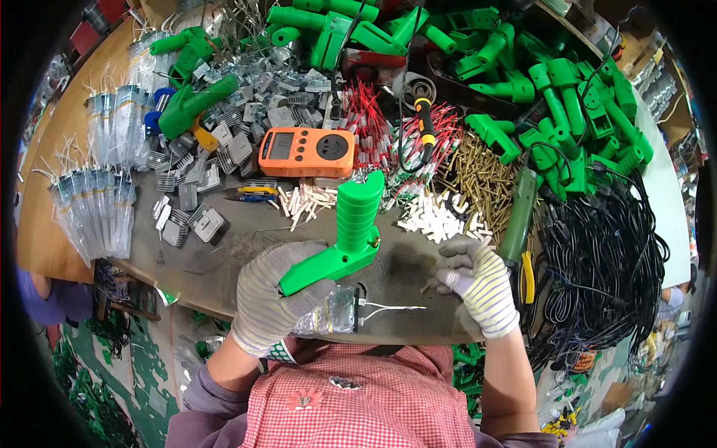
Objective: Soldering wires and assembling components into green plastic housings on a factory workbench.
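Observation:
My left hand [269,302], in a striped knit glove, is closed around the lower arm of a green plastic handle housing [357,216]. The ribbed grip of the housing points up, and a small brass-coloured screw [375,242] sits at its bend. My right hand [482,287], gloved too, is apart from the housing on its right. Its fingers are curled together at the tips, with a small, blurred brownish thing by them. Beneath the housing, close to my left hand, a clear-wrapped part [334,312] with white wires [392,308] lies at the table's front edge.
An orange meter [306,152] stands mid-table before heaped metal parts [287,97]. Brass screws [485,172], white pieces [433,216] and red wires [364,123] lie beyond my hands. Black cables [597,261], a green electric screwdriver [518,216] and yellow-handled pliers [528,276] are at right.

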The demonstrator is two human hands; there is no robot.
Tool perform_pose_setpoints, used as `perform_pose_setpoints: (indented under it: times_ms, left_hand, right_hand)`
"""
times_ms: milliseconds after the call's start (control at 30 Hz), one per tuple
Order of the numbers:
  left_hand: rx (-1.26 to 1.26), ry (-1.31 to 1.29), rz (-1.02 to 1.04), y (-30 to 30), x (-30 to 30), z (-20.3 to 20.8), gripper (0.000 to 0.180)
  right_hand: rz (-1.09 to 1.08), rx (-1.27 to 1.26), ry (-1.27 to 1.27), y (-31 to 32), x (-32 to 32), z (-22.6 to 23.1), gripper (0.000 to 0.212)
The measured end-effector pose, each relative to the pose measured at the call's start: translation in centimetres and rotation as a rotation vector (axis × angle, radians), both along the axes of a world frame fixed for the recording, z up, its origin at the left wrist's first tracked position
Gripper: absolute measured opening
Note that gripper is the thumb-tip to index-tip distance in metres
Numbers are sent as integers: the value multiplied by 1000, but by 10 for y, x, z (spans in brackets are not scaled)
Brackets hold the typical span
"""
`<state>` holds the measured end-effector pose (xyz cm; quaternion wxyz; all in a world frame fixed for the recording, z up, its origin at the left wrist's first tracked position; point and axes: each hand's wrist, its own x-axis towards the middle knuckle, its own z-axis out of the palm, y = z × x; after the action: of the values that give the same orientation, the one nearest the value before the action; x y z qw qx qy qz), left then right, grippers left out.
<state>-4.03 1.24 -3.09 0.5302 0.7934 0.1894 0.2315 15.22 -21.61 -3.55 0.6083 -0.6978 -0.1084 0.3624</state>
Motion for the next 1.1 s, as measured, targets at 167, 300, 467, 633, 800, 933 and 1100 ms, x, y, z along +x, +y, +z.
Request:
perform_pose_setpoints:
  times_ms: [167, 300, 467, 633, 800, 933, 1100]
  left_hand:
    - [4, -74, -30, -2, 2, -5, 32]
    - [5, -37, -27, 0, 0, -4, 32]
    - [44, -5, -45, -5, 2, 4, 35]
    - [162, -63, -24, -19, 13, 7, 42]
    - [333, -78, 6, -28, 11, 9, 54]
    - [520, -59, 28, -31, 11, 12, 59]
    - [643, -130, 98, -31, 16, 12, 56]
  right_hand:
    - [-248, 180, -517, 7, -2, -21, 21]
    - [166, -199, -1214, -2, -12, -16, 21]
    - [325, -333, -1563, 7, -14, -6, 30]
    - [-256, 525, -252, 52, -47, 35, 58]
    - [-67, 302, -886, 65, -47, 21, 39]
    - [-237, 404, -470, 76, -50, 36, 29]
    - [-33, 231, -1167, 77, -53, 31, 21]
